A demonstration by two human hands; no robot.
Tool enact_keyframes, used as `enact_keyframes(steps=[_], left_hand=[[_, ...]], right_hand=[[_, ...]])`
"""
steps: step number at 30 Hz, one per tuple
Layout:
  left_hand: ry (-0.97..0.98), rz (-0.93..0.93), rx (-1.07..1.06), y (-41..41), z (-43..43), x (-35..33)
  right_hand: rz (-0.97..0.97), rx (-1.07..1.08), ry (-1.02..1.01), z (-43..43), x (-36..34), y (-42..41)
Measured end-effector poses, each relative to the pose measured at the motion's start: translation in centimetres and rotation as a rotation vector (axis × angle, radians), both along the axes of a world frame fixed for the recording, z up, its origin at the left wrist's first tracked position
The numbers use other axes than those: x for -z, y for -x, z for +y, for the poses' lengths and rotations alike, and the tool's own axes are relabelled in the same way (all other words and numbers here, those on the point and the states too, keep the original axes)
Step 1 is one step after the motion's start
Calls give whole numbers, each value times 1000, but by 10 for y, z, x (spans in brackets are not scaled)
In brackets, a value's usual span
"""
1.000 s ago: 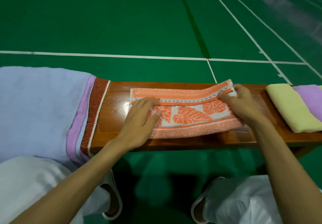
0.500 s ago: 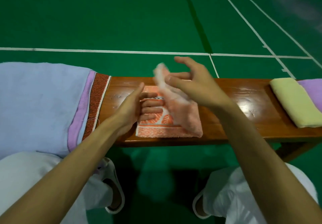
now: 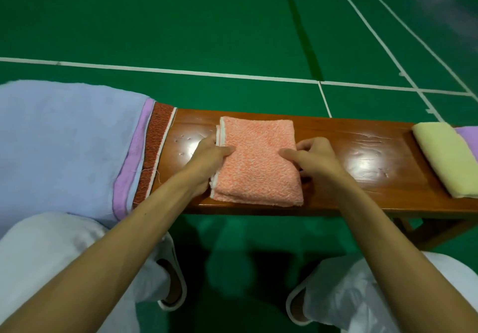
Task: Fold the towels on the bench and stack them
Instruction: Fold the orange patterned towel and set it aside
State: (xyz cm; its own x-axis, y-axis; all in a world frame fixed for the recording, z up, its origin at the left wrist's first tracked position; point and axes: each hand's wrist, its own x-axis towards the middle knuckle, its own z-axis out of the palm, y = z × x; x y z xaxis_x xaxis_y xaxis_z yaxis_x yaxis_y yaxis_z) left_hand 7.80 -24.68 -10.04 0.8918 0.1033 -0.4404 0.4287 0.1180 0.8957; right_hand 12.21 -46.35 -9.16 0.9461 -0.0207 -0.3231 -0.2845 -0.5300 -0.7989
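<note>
- 2 hands are at the orange towel [image 3: 258, 162], which lies folded into a thick rectangle on the middle of the wooden bench [image 3: 362, 162]; its stacked layer edges show along its left side.
- Left hand [image 3: 209, 159] grips that layered left edge; the thumb lies on top, and the fingers are hidden under or behind the cloth.
- Right hand [image 3: 310, 156] holds the towel's right edge; the thumb presses on the top face and the fingers curl against the side.
- 1 yellow towel [image 3: 445, 156] lies folded at the right end of the bench, well apart from the orange one; a purple towel [image 3: 469, 138] touches its far side, cut off by the frame.
- Over the left end hangs a wide blue towel [image 3: 64, 146] with a lilac border, unfolded; a red-brown towel [image 3: 155, 151] shows just beside it, partly under it.
- Beyond the bench is a green floor [image 3: 181, 22] with white lines.
</note>
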Motion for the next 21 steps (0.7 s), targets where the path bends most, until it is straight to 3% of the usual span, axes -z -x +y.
enact_keyframes(steps=[3,6,8,9,11,13,16,21], left_hand=[[-81,-33,-15,2,5,0],[-631,-208,-79,9,15,2],[-969,-420,-82,16,16,4],[-1041,-525,-28,18,14,4],[-1109,-666,187,19,7,6],[-1229,-687,439,17,0,15],[-1287,-595,638,14,-1,36],[-1291,-568,644,9,3,41]], right_hand=[[-58,34,41,2,6,0],[-94,57,74,-1,8,1],[-245,49,240,-2,8,4],[-363,15,313,-1,7,8],[-607,-143,384,4,6,17],[-681,-403,470,11,10,25],[-571,-667,650,15,31,32],[-455,-620,692,-12,44,16]])
